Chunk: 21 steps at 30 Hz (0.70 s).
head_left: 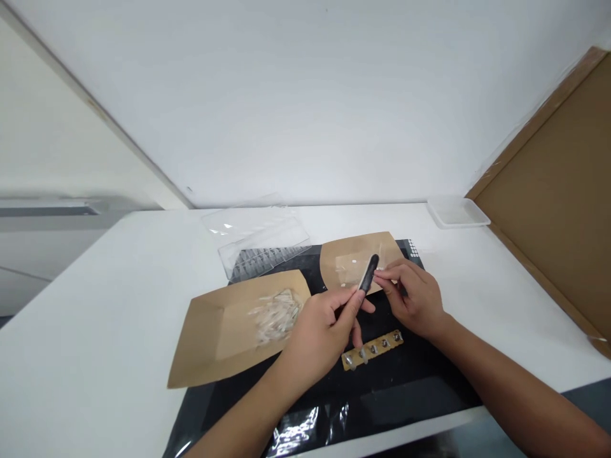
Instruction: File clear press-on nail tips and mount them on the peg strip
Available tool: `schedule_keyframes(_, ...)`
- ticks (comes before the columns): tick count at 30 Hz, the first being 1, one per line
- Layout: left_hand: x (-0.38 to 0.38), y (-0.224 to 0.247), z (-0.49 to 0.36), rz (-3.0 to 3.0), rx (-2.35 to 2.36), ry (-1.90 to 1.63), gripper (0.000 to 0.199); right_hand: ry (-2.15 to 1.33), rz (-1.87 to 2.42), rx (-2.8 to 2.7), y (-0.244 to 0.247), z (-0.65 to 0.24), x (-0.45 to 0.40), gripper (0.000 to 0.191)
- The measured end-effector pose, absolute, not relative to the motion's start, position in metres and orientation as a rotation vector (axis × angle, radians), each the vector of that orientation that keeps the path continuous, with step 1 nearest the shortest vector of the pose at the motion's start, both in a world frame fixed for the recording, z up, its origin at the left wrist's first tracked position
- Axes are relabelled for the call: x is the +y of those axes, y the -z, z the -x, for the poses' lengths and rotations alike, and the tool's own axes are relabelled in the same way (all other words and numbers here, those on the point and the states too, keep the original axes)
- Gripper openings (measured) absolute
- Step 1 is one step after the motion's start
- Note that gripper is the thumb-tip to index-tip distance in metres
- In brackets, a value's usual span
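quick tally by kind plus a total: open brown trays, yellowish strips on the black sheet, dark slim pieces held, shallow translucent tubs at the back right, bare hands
Brown trays: 2 (left tray, right tray)
Yellowish strip: 1
Dark slim piece: 1
Translucent tub: 1
Hands: 2 (left hand, right hand)
Total: 7
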State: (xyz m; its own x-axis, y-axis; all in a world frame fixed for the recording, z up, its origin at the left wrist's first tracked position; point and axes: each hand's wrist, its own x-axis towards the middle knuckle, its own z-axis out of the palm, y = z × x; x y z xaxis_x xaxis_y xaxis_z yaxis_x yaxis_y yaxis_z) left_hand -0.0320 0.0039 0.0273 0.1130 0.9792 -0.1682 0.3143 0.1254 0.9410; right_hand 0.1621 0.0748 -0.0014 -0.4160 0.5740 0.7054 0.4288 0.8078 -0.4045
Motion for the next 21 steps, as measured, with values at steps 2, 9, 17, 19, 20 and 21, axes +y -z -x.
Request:
schedule_keyframes(2, 0.003, -0.027, 0.031, -1.410, 1.387, -0.835, 0.047, -0.096, 0.748, -2.073, 0.002, -0.159, 0.077, 0.007)
schedule_keyframes(9, 0.004, -0.025, 0.032, -1.533, 1.469, -0.861, 0.043, 0.227, 0.707, -2.210, 0.003, -0.147, 0.084, 0.023)
schedule_keyframes(17, 0.002, -0.017, 0.031, -1.695, 1.477, -0.904, 0.041, 0.221, 0.701, -2.235, -0.006, -0.149, 0.087, 0.025)
schedule_keyframes(19, 0.000, -0.017, 0.029, -1.691, 1.465, -0.919, 0.040, 0.231, 0.746, -2.176, -0.008, -0.148, 0.089, 0.026)
schedule_keyframes(20, -0.001, -0.017, 0.028, -1.689, 1.463, -0.918, 0.040, 0.219, 0.745, -2.186, -0.008, -0.148, 0.090, 0.026)
schedule_keyframes(21, -0.001, -0.017, 0.028, -1.691, 1.463, -0.917, 0.041, 0.199, 0.729, -2.219, -0.009, -0.149, 0.090, 0.027)
